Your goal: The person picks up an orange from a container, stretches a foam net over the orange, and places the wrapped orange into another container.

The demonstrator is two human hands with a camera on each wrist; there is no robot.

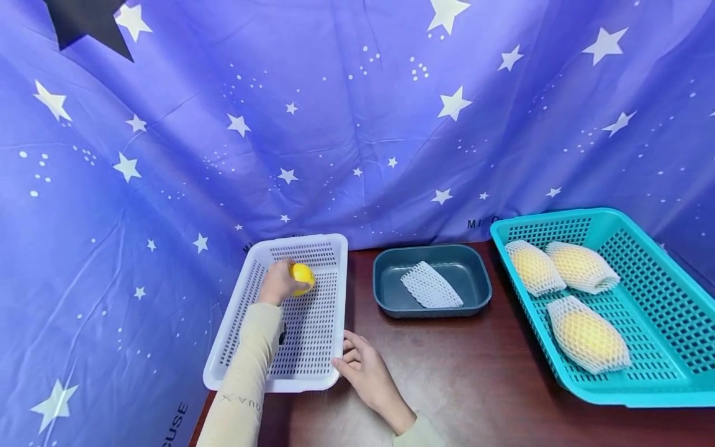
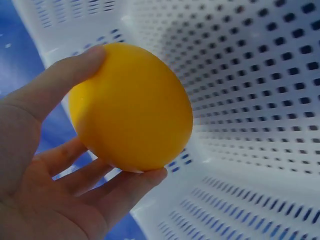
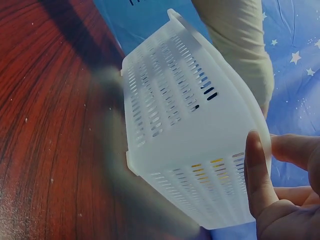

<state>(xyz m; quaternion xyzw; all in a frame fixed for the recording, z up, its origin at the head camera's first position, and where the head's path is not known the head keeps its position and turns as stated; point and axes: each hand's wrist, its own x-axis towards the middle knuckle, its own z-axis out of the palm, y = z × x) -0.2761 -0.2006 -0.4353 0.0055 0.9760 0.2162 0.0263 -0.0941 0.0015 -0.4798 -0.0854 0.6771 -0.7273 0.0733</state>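
Observation:
My left hand reaches into the white basket and holds a smooth, oval yellow fruit above its slotted floor. The left wrist view shows the thumb on one side of the fruit and the fingertips on the other. My right hand pinches the white basket's rim near its front right corner. In the right wrist view, its fingers lie on both sides of the rim. Through the basket's slots, a bit of yellow shows in that view.
Right of the white basket, a dark teal tray holds a white foam net. A large turquoise basket at the far right contains three yellow fruits in foam nets. A blue star-patterned curtain hangs behind the brown table.

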